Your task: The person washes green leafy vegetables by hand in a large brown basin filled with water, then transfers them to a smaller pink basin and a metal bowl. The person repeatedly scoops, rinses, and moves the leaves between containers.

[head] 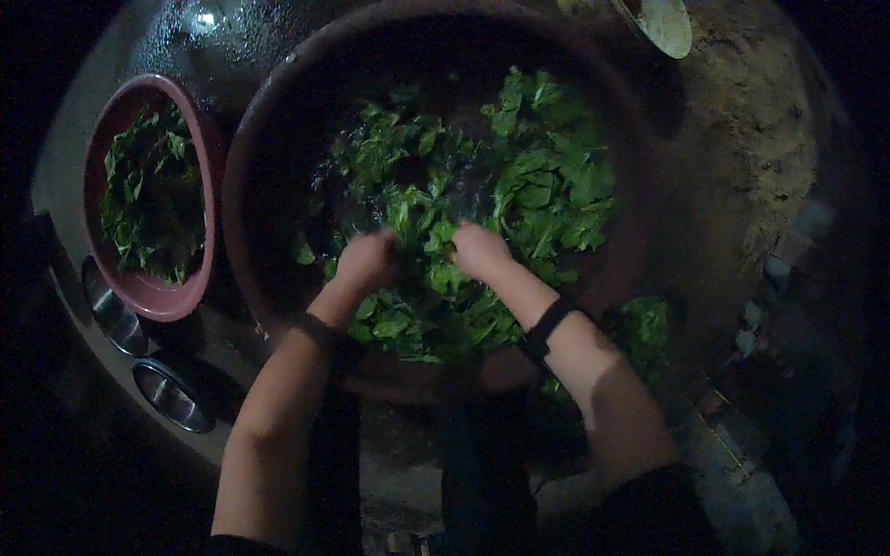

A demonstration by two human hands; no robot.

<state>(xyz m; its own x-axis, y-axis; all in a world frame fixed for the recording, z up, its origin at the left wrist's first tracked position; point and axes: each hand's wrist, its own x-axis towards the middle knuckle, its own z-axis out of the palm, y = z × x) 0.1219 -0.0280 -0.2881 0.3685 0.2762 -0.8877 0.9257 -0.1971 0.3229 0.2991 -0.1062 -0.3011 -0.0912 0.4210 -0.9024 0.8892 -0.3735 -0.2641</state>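
A large round tub point(240, 208) stands before me, with wet leafy greens point(549, 187) spread over much of it. Both of my hands are over its middle, among the leaves. My left hand point(365, 260) has its fingers curled; blur and shadow hide whether any leaf is in them. A short way to the right, my right hand point(481, 251) is closed on some bright green leaves point(442, 240) at its fingertips. Dark bands circle both wrists.
A pink oval basin point(170, 299) holding more greens point(149, 194) stands left of the tub. Two metal bowls point(174, 396) lie below it. Loose greens point(643, 326) lie outside the tub at right. A pale rounded object point(664, 28) is at the top right, by bare ground point(751, 139).
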